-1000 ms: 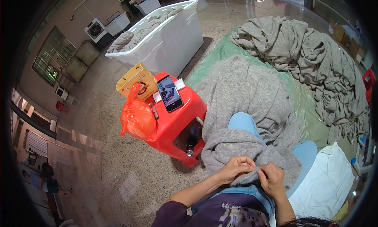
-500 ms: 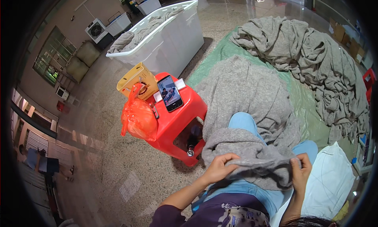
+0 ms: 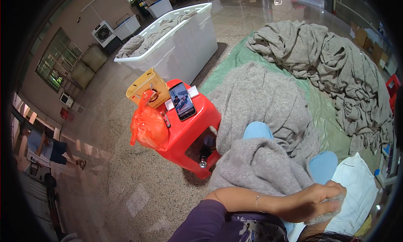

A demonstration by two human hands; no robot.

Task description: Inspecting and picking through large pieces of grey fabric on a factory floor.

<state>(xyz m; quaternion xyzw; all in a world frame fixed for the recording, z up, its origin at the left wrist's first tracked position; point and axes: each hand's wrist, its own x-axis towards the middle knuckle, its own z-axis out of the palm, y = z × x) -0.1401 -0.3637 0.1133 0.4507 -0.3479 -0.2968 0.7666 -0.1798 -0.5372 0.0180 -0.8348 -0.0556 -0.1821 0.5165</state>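
Note:
My left hand [image 3: 312, 202] reaches across my lap to the right, its fingers closed on a bunch of grey knitted fabric [image 3: 268, 164]. That fabric drapes over my light-blue-covered legs [image 3: 258, 131] and joins the large grey heap in front of me. Part of my right forearm [image 3: 315, 228] shows just below the left hand. The right hand itself is mostly hidden behind the left, so its fingers cannot be made out.
A red plastic stool [image 3: 193, 124] at left holds a phone [image 3: 182, 101], an orange plastic bag [image 3: 149, 126] and a yellow box [image 3: 147, 87]. Behind stands a white bin [image 3: 184, 49] of grey fabric. More knit [image 3: 323, 57] lies on green sheeting [image 3: 231, 59]. A person [image 3: 48, 147] is far left.
My left hand has swung from the middle of my lap to the right, to where my right hand was, pulling fabric along. The fabric on my lap has shifted and bunched. The distant person has moved.

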